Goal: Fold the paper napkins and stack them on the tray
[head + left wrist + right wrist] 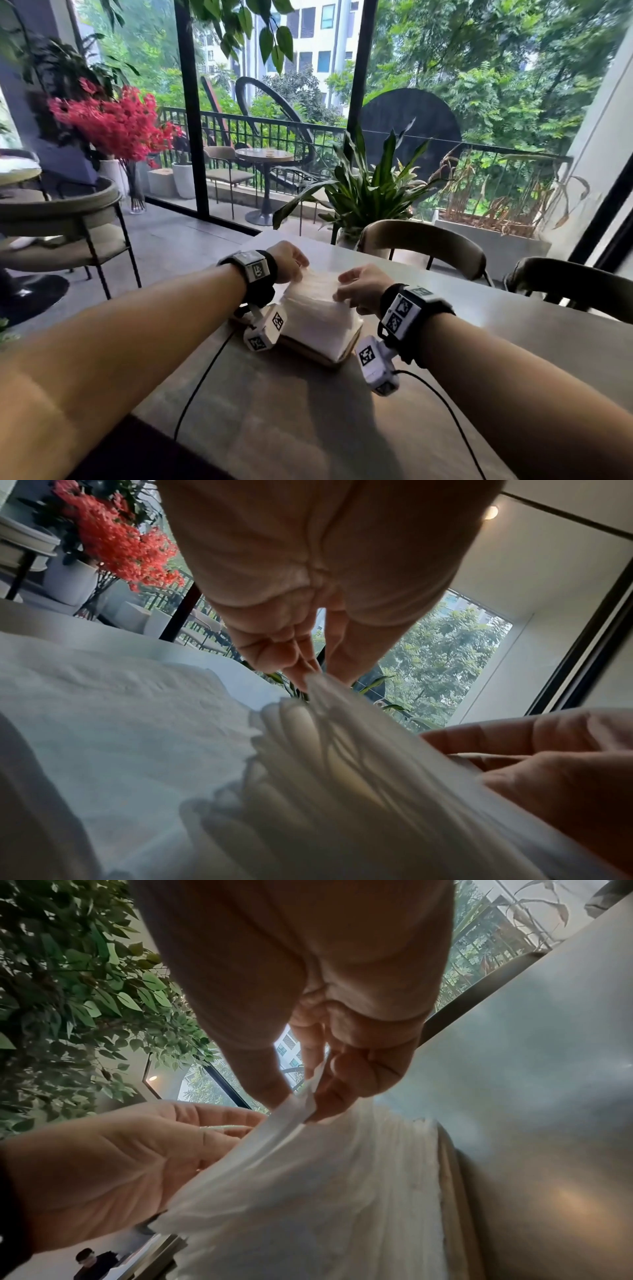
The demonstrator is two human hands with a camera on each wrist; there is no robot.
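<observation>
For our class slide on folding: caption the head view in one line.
Both hands, left hand and right hand, pinch a white napkin above the stack on the tray.

Colours and patterns, café table scene

White paper napkins (317, 308); pale tan wooden tray (337, 356); grey-brown mottled table (342, 411); black wrist straps (267, 274) bearing white blocks with black-and-white square codes; red-pink flowers (116, 126); green striped leaves (370, 185); black railing (291, 133).
</observation>
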